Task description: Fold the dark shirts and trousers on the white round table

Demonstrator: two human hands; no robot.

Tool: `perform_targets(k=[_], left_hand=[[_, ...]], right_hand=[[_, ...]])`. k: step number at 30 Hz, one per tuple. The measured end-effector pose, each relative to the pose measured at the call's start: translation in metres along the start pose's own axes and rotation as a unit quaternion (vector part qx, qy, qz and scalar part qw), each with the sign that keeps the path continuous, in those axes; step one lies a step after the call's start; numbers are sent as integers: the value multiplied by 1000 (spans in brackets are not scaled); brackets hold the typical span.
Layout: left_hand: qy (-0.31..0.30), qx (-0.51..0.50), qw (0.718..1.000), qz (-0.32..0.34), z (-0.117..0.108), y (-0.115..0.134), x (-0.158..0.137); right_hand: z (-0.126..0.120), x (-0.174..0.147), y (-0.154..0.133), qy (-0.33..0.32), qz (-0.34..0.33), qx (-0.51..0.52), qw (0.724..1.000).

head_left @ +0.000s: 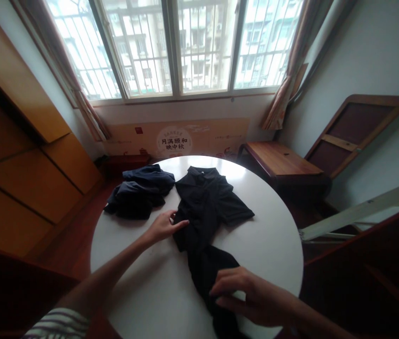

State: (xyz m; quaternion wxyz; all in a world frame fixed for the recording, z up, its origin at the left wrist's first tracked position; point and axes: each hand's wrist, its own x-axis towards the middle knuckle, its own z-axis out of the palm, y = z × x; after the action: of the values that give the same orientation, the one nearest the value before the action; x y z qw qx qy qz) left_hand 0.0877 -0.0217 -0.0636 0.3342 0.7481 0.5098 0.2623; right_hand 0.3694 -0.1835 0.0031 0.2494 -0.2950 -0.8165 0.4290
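**Both hands on a black shirt, round white table**

A black collared shirt (206, 207) lies spread on the round white table (277, 245), collar at the far side, one short sleeve out to the right, the near hem bunched and twisted towards the near edge. The left hand (164, 227) rests flat, fingers extended and ungripped, on the shirt's left edge at mid-body. The right hand (252, 294) lies on the bunched near hem with fingers curled; whether it pinches the cloth cannot be told. A heap of dark blue clothing (139, 193) sits on the table's far left, just beside the shirt. A cardboard panel (178, 137) leaning below the window (178, 47) bears a round emblem reading "月满颐和 映中秋". A wooden bench (280, 160) stands far right.
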Motion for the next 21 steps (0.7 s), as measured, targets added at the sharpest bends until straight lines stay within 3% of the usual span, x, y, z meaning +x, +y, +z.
perform_targets(k=[2, 4, 7, 10, 12, 14, 18, 21], left_hand=[[-4, 1, 999, 40, 6, 2, 3], [6, -16, 998, 65, 5, 6, 6], [48, -16, 996, 70, 3, 11, 9], [75, -6, 996, 56, 6, 9, 14], [84, -7, 995, 44, 10, 6, 18], [101, -25, 994, 32, 12, 3, 21], [149, -102, 984, 11, 1, 4, 23], [198, -167, 966, -12, -20, 4, 23]], right_hand=[[-4, 8, 7, 8, -4, -14, 1000], [-23, 15, 27, 107, 28, -87, 990], [-56, 21, 69, 232, 117, -267, 928], [-80, 25, 108, 274, 225, -388, 851], [-90, 27, 123, 278, 286, -407, 822], [-101, 30, 130, 247, 321, -378, 832], [-133, 30, 128, 150, 318, -268, 897], [-164, 18, 122, 185, 292, -255, 903]])
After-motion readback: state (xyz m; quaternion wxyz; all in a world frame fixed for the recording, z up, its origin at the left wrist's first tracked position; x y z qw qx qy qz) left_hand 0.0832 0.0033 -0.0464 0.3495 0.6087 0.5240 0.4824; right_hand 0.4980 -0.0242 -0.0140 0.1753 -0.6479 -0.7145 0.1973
